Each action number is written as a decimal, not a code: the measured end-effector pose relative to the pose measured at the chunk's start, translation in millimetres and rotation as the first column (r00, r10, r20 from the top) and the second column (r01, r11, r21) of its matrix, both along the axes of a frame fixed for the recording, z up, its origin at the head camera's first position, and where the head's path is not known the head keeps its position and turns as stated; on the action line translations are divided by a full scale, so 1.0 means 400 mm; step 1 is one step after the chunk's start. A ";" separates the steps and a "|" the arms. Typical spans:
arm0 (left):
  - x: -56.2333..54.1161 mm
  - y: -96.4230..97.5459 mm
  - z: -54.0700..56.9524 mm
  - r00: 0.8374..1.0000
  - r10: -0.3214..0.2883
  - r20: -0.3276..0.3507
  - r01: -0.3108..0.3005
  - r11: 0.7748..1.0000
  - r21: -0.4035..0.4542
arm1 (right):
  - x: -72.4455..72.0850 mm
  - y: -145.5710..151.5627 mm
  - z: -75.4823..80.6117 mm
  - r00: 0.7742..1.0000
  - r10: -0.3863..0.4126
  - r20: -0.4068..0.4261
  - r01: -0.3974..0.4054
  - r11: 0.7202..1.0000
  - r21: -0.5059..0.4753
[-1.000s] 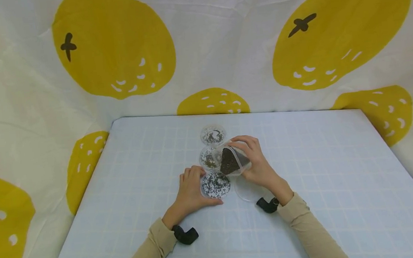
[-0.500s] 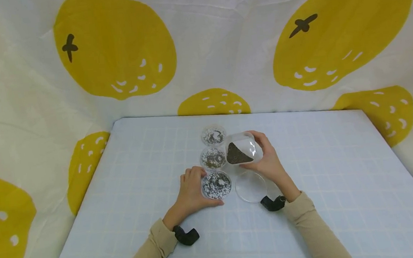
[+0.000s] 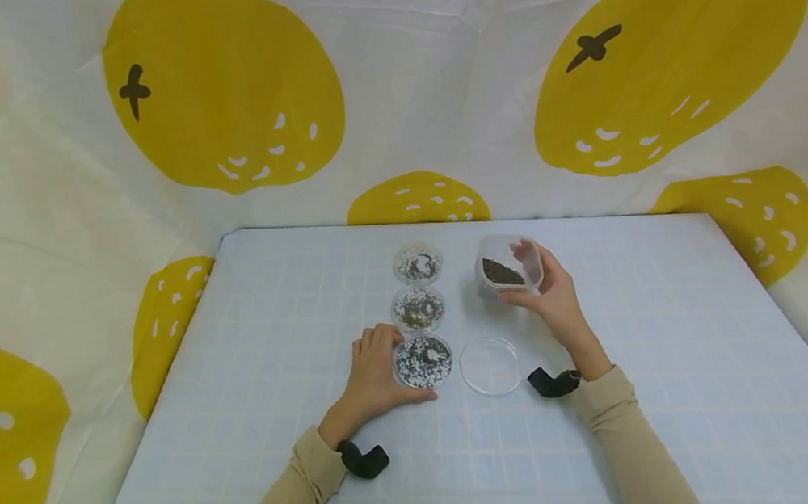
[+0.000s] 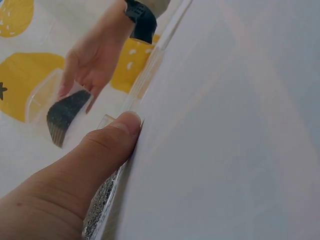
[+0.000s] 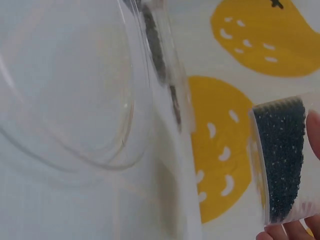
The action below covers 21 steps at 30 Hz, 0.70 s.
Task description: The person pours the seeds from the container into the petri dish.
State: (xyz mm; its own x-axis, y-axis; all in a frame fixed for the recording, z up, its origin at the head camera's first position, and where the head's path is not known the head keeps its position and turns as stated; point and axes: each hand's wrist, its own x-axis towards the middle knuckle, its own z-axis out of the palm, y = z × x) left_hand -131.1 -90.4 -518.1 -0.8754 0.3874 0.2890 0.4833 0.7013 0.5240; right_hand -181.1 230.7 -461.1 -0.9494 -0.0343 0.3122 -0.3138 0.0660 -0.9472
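My left hand holds the nearest petri dish on the table, its thumb at the near side and fingers at the far left rim. Dark and white grains fill the dish. In the left wrist view, the thumb presses on the dish's edge. To the right, my right hand grips a clear square plastic tub above the table. Dark grains lie banked against one side of this tilted tub.
Two more petri dishes, a middle one and a far one, stand in line behind the first, with similar grains. A clear round lid or dish lies right of the nearest dish. A patterned curtain rises behind the table.
My right hand has carried the tub from over the dishes to the right and away, tipping it back toward upright. The left hand has stayed at the nearest petri dish.
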 end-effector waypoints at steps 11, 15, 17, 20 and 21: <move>-0.002 0.001 -0.004 1.000 -0.004 0.001 0.004 1.000 -0.011 | -0.016 0.068 -0.051 0.993 -0.025 0.118 0.020 0.999 0.047; -0.001 0.002 -0.002 1.000 -0.005 0.002 0.005 1.000 -0.010 | -0.020 0.079 -0.071 0.991 -0.018 0.136 0.011 0.999 0.050; -0.001 0.002 -0.001 1.000 -0.003 0.000 0.003 1.000 -0.015 | -0.021 0.082 -0.079 0.988 -0.017 0.153 0.010 0.999 0.046; 0.000 0.001 -0.001 1.000 -0.002 0.003 0.003 1.000 -0.017 | -0.019 0.084 -0.088 0.983 -0.010 0.183 0.004 0.999 0.037; -0.001 0.001 -0.002 1.000 -0.002 0.001 0.002 1.000 -0.018 | -0.019 0.086 -0.090 0.981 -0.012 0.192 0.004 0.999 0.039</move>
State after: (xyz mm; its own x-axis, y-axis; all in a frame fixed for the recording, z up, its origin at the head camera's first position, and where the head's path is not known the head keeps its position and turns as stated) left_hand -131.5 -90.0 -518.8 -0.8750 0.3942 0.2809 0.4841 0.7100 0.5115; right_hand -188.8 264.9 -497.2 -0.9918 -0.0348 0.1227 -0.1257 0.1051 -0.9865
